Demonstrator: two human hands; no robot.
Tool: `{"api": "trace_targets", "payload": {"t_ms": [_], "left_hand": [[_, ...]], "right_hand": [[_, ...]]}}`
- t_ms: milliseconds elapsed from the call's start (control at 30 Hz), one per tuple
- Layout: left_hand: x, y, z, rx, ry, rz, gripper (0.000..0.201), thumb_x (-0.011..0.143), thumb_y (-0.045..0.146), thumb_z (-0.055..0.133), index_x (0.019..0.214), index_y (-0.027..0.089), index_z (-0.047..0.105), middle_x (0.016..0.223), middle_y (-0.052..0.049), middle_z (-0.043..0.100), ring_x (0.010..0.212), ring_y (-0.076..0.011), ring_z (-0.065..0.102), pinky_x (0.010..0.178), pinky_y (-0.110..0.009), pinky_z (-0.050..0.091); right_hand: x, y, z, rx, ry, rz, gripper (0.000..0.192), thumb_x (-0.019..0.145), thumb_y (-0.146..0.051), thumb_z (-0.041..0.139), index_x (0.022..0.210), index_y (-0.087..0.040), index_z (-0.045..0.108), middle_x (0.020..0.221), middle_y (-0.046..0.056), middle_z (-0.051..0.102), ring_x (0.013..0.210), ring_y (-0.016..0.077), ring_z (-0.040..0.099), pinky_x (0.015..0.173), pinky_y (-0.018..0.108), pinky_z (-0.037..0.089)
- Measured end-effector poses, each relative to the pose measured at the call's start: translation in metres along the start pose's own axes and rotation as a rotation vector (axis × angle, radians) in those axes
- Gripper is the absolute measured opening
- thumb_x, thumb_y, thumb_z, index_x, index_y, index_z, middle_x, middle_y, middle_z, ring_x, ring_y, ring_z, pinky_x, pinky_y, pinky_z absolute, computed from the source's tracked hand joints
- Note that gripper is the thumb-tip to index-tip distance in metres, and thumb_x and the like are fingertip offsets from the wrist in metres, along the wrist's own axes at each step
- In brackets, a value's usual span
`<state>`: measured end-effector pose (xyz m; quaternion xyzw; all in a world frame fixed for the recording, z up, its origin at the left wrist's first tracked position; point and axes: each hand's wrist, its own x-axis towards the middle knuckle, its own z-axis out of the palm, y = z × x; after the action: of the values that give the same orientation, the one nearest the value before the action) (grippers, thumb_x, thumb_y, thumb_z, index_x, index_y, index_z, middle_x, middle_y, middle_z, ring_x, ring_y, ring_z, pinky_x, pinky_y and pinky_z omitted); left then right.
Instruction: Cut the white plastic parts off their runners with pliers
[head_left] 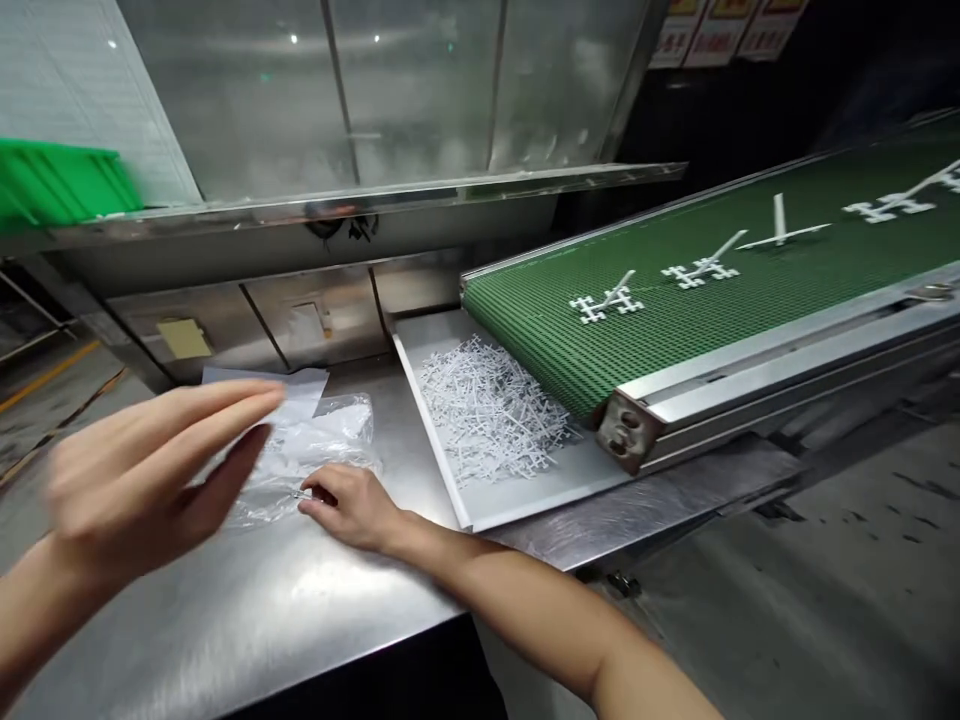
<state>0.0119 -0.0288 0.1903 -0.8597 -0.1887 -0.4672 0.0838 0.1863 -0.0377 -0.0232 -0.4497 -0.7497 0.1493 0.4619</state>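
My left hand (154, 475) is raised at the left, slightly blurred. Its fingers are stretched out together and the thumb is a little apart, with nothing visible between them. Lower down, my right hand (351, 505) pinches the near edge of a clear plastic bag (330, 440) between thumb and fingers. The bag lies crumpled on the steel table (300, 610), with something white showing inside it. Part of the bag is hidden behind my left hand. White sheets (304, 388) lie at its far side.
Right of the bag, a white tray (433, 425) holds a heap of small white plastic parts (499, 410). A green conveyor belt (675, 325) ends above it, carrying several white pieces (701, 268). A steel shelf (375, 195) with a green bin (64, 185) runs behind.
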Motion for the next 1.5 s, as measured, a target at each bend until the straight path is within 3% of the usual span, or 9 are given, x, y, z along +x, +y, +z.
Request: {"api": "trace_targets", "payload": {"t_ms": [67, 167, 367, 533, 667, 833, 1133, 1300, 1500], "left_hand": [[0.056, 0.027, 0.037, 0.042, 0.046, 0.351, 0.055, 0.094, 0.022, 0.074, 0.141, 0.05, 0.074, 0.128, 0.01, 0.083, 0.096, -0.0214, 0.082, 0.081, -0.037, 0.069], [0.131, 0.064, 0.096, -0.068, -0.058, 0.614, 0.03, 0.104, 0.026, 0.064, 0.13, 0.027, 0.079, 0.135, -0.006, 0.08, 0.117, -0.0275, 0.079, 0.095, -0.043, 0.067], [0.219, 0.134, 0.204, -0.164, -0.26, 0.852, 0.03, 0.106, 0.008, 0.054, 0.12, 0.022, 0.076, 0.134, -0.005, 0.075, 0.14, -0.0255, 0.064, 0.121, -0.049, 0.049], [0.238, 0.139, 0.253, 0.071, -0.306, 0.817, 0.023, 0.094, 0.001, 0.064, 0.081, 0.016, 0.075, 0.095, -0.011, 0.077, 0.11, -0.031, 0.07, 0.103, -0.045, 0.05], [0.24, 0.129, 0.239, 0.194, -0.383, 0.772, 0.036, 0.097, -0.002, 0.057, 0.067, 0.016, 0.067, 0.072, -0.01, 0.07, 0.074, -0.0228, 0.066, 0.078, -0.036, 0.043], [0.205, 0.093, 0.177, 0.232, -0.464, 0.613, 0.024, 0.097, 0.0, 0.051, 0.089, 0.016, 0.067, 0.068, -0.004, 0.066, 0.054, -0.0153, 0.044, 0.061, -0.033, 0.024], [-0.012, 0.017, 0.076, -0.056, -0.412, -0.097, 0.03, 0.114, 0.033, 0.039, 0.088, 0.023, 0.049, 0.069, 0.002, 0.058, 0.06, -0.0165, 0.05, 0.063, -0.032, 0.03], [-0.106, 0.009, 0.063, -0.278, -0.491, -0.509, 0.036, 0.114, 0.038, 0.041, 0.086, 0.022, 0.057, 0.076, 0.001, 0.066, 0.068, -0.0166, 0.059, 0.068, -0.03, 0.04], [-0.147, -0.008, 0.073, -0.467, -0.294, -0.583, 0.022, 0.107, 0.034, 0.064, 0.101, 0.021, 0.08, 0.103, -0.005, 0.082, 0.1, -0.0209, 0.074, 0.095, -0.033, 0.053]], "right_hand": [[0.001, 0.002, 0.001, -0.026, 0.008, -0.013, 0.018, 0.101, -0.031, 0.081, 0.114, -0.02, 0.079, 0.105, 0.004, 0.081, 0.094, 0.0189, 0.076, 0.087, 0.028, 0.055], [0.004, 0.006, 0.002, -0.062, 0.024, -0.02, 0.017, 0.103, -0.036, 0.078, 0.115, -0.023, 0.079, 0.11, 0.003, 0.082, 0.1, 0.0204, 0.077, 0.09, 0.029, 0.055], [0.005, 0.008, 0.001, -0.107, 0.021, -0.028, 0.021, 0.105, -0.048, 0.075, 0.117, -0.032, 0.08, 0.115, -0.001, 0.083, 0.102, 0.0188, 0.077, 0.085, 0.027, 0.053], [0.004, 0.014, 0.004, -0.131, -0.024, -0.073, 0.026, 0.106, -0.053, 0.073, 0.117, -0.031, 0.08, 0.104, -0.002, 0.084, 0.1, 0.0191, 0.078, 0.083, 0.027, 0.053], [0.003, 0.018, 0.007, -0.084, -0.048, -0.087, 0.025, 0.104, -0.051, 0.075, 0.117, -0.03, 0.081, 0.101, -0.001, 0.085, 0.096, 0.0186, 0.079, 0.083, 0.027, 0.053], [0.001, 0.015, 0.002, -0.051, -0.045, -0.05, 0.021, 0.104, -0.046, 0.076, 0.115, -0.028, 0.082, 0.104, 0.0, 0.086, 0.097, 0.0197, 0.079, 0.084, 0.027, 0.053], [-0.002, 0.021, 0.002, -0.011, -0.068, -0.042, 0.02, 0.104, -0.039, 0.069, 0.093, -0.024, 0.077, 0.086, 0.003, 0.081, 0.077, 0.0217, 0.073, 0.071, 0.03, 0.051], [-0.002, 0.023, -0.004, 0.02, -0.08, -0.014, 0.025, 0.106, -0.035, 0.059, 0.09, -0.023, 0.074, 0.083, 0.004, 0.079, 0.074, 0.0218, 0.071, 0.071, 0.031, 0.051], [0.001, 0.019, -0.02, 0.051, -0.097, 0.068, 0.023, 0.105, -0.031, 0.057, 0.106, -0.022, 0.078, 0.096, 0.007, 0.084, 0.084, 0.0234, 0.077, 0.077, 0.032, 0.055]]}}
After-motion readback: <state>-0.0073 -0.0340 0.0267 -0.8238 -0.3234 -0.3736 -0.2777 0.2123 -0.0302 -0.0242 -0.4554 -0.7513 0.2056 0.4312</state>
